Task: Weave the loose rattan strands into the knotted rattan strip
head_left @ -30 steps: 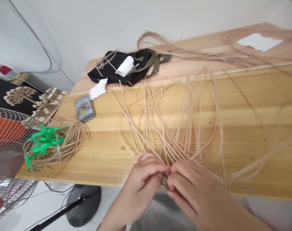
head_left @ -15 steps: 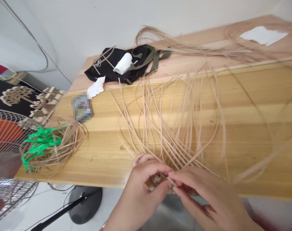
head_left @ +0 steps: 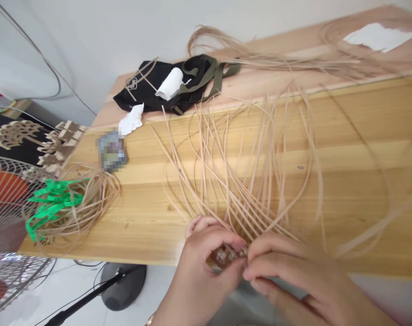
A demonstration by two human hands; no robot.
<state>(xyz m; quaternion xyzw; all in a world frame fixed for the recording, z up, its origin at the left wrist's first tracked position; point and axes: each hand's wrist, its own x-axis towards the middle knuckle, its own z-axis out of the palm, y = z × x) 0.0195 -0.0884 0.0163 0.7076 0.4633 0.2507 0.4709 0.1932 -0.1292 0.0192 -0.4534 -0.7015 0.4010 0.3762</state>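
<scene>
At the front edge of the wooden table (head_left: pixel 151 246), my left hand (head_left: pixel 209 262) grips a small woven piece (head_left: pixel 226 255) between thumb and fingers. Long tan strips (head_left: pixel 226 181) fan out from the piece across the table. My right hand (head_left: pixel 284 267) is closed at the piece's right side, its fingertips pinched together and touching or almost touching my left thumb. Whatever lies between the right fingertips is hidden. Part of the weave shows in the gap between my left thumb and forefinger.
A coil of strips (head_left: pixel 102 194) with green tape (head_left: pixel 56 199) lies at the left, beside a wire fan (head_left: pixel 9 203). Farther back are a black bag (head_left: pixel 148 90), white paper (head_left: pixel 131 120), a blurred box (head_left: pixel 111 151) and another strip bundle (head_left: pixel 277 63).
My right hand has shifted slightly, and its fingers are closer together at the woven piece. A strip end seen between the fingertips is now covered. The whole view has shifted a little.
</scene>
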